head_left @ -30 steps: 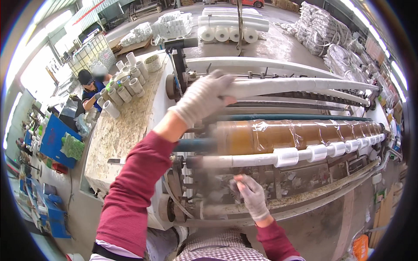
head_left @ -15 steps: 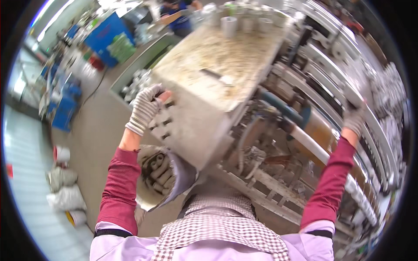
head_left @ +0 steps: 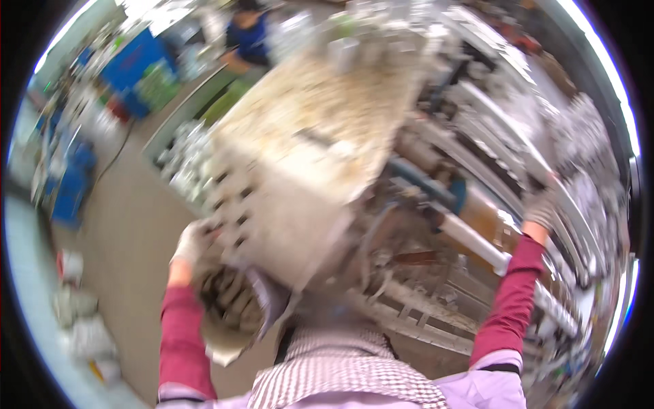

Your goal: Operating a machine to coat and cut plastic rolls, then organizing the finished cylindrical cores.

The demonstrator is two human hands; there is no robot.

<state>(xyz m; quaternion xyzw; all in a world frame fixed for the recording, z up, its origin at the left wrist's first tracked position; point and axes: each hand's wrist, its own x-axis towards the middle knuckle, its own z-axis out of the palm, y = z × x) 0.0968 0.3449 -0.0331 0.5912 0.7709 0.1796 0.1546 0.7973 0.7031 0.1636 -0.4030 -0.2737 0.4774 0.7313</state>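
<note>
My left hand (head_left: 194, 242), in a pale knitted glove, is beside the slotted end of a worn work table (head_left: 286, 225), just above a round bin (head_left: 272, 293). Short brownish tubes (head_left: 235, 300) fill that bin. Motion smears the left fingers, so whether they hold anything does not show. Far to the right, my gloved right hand (head_left: 541, 204) is at a long white rail (head_left: 507, 126) of a machine. Its fingers are blurred too and partly merge with the rail.
On the table top lies a dark flat tool (head_left: 313, 136); white cylinders (head_left: 344, 54) stand at its far end. A trough of white pieces (head_left: 184, 157) adjoins its left side. Right of it runs a machine with an amber roller (head_left: 487, 211). A person in blue (head_left: 246, 34) is at the back.
My left hand has dropped down and left, from the table's upper corner toward the bin. The right hand stays by the rail. The whole view has shifted and blurred.
</note>
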